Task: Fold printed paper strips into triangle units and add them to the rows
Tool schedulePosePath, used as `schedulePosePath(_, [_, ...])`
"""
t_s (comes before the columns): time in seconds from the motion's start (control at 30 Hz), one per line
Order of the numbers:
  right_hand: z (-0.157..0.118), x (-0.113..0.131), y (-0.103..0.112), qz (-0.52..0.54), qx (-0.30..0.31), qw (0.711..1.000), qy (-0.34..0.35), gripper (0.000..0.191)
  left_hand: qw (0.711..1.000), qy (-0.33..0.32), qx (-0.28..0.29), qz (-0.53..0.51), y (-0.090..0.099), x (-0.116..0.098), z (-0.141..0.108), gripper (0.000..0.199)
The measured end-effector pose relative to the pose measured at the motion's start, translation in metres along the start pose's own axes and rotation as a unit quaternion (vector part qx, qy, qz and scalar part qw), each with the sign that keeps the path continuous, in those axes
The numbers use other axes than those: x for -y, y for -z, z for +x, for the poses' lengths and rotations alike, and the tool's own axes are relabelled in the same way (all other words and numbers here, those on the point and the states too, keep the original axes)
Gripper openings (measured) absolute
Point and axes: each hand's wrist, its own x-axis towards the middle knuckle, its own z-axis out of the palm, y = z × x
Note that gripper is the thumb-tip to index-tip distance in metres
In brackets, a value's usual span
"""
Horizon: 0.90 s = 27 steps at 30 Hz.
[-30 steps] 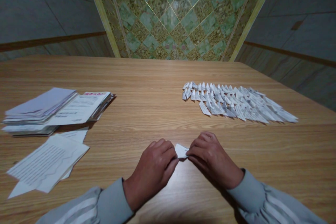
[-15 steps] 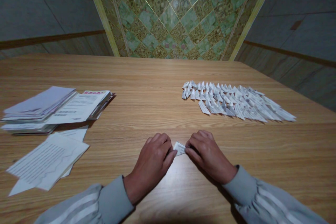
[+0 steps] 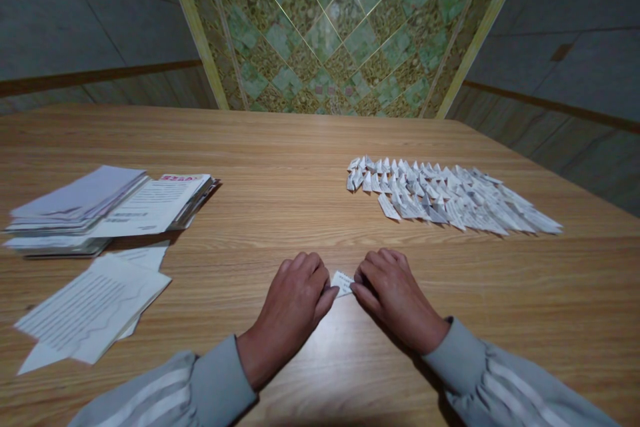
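Observation:
A small folded piece of printed paper [image 3: 343, 283] is held between my two hands, just above or on the wooden table. My left hand [image 3: 297, 300] pinches its left end between thumb and curled fingers. At the right end, my right hand [image 3: 395, 293] grips it the same way. Beyond my right hand lie rows of small folded paper pieces [image 3: 445, 197] with pointed tips, packed close together and overlapping toward the right.
On the left of the table [image 3: 270, 207] is a stack of papers and booklets [image 3: 145, 207]. Nearer to me, several loose lined sheets [image 3: 90, 307] overlap. A patterned green tile wall [image 3: 325, 33] stands behind the far edge.
Both hands keep their hold on the small paper, which looks slightly turned between the fingers. My right thumb has shifted a little to the left.

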Motion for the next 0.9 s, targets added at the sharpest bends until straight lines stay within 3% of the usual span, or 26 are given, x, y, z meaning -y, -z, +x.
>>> schedulePosePath(0.67, [0.0017,-0.0004,-0.0042,-0.039,-0.009,0.999,-0.016,0.015,1.000,0.004,0.002,0.008,-0.0014,-0.0002,0.0014,0.009])
schedulePosePath(0.77, [0.0024,-0.0021,-0.0050,-0.017,-0.013,0.999,-0.037,0.017,1.000,0.003,0.001,-0.009,-0.0002,-0.0004,0.0019,0.003])
schedulePosePath(0.9, [0.0029,-0.0075,-0.0089,0.051,-0.026,0.996,-0.065,0.018,0.998,-0.048,-0.015,-0.047,-0.0021,0.0004,0.0021,0.016])
